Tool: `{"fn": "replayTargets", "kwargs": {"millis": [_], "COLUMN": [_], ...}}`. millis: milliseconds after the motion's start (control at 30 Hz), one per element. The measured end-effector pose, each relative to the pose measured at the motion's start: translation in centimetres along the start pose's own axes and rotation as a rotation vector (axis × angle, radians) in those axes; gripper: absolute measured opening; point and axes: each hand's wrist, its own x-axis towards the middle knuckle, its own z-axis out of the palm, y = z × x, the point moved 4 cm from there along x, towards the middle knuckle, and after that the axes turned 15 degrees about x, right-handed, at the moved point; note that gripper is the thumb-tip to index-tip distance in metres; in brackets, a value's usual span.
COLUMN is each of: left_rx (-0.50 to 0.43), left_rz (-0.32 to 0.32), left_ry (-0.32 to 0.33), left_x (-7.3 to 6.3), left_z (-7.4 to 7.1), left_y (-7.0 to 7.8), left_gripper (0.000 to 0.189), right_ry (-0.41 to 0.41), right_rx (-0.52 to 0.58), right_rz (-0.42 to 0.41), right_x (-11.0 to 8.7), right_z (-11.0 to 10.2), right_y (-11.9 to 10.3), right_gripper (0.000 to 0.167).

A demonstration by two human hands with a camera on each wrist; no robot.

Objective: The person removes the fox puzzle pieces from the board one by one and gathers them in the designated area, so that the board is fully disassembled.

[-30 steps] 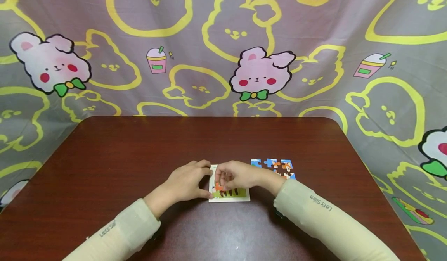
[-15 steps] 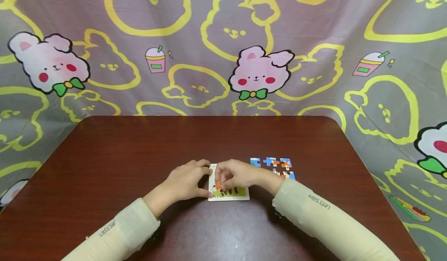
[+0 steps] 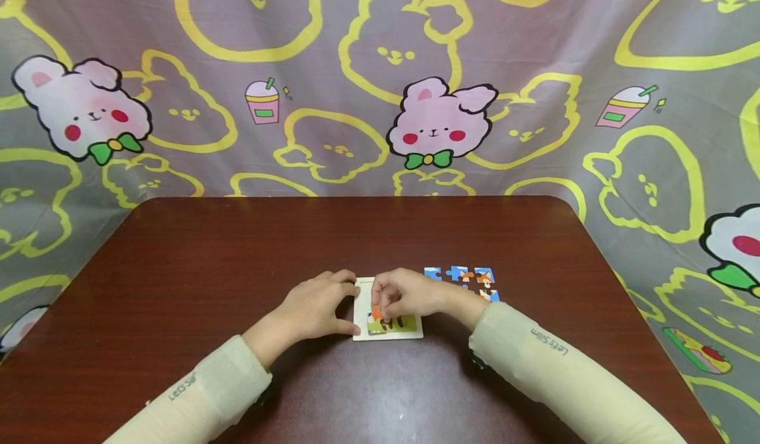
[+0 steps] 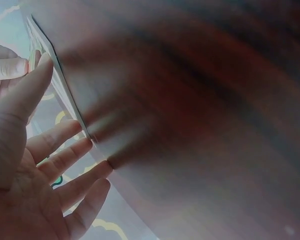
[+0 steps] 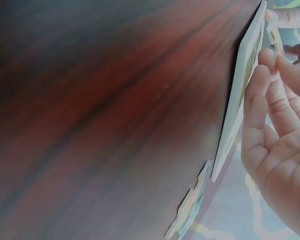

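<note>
A small pale-framed puzzle board (image 3: 363, 304) lies on the table, green with brown legs pictured along its lower part. My right hand (image 3: 410, 293) pinches an orange and green puzzle piece (image 3: 375, 324) between thumb and fingertips over the board's lower left. In the right wrist view, that puzzle piece (image 5: 275, 38) stands tilted off the board. My left hand (image 3: 313, 305) rests at the board's left side, fingers nearly straight, thumb by the near corner. The left wrist view shows fingertips (image 4: 85, 144) right at the board's edge. My right hand hides the board's upper right.
Several loose puzzle pieces (image 3: 483, 274), blue with orange and white fox parts, lie right of the board, partly behind my right wrist. The dark red-brown table (image 3: 237, 246) extends around them to a patterned curtain (image 3: 332, 48) at the back and sides.
My right hand has shifted slightly right with the orange and green puzzle piece, baring more of the board's left part. The left hand stays in place at the board's edge.
</note>
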Motion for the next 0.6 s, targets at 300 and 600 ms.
{"fn": "replayTargets", "kwargs": {"millis": [300, 600], "left_rx": [0.004, 0.006], "left_rz": [0.001, -0.003], "left_ry": [-0.001, -0.003], "left_x": [0.0, 0.1], "left_z": [0.0, 0.1], "left_y": [0.0, 0.0], "left_gripper": [0.061, 0.06], "right_ry": [0.022, 0.044], "right_rx": [0.026, 0.006], "right_rz": [-0.019, -0.013], "right_x": [-1.0, -2.1], "right_z": [-0.7, -1.4], "right_y": [0.3, 0.7], "right_gripper": [0.014, 0.014]}}
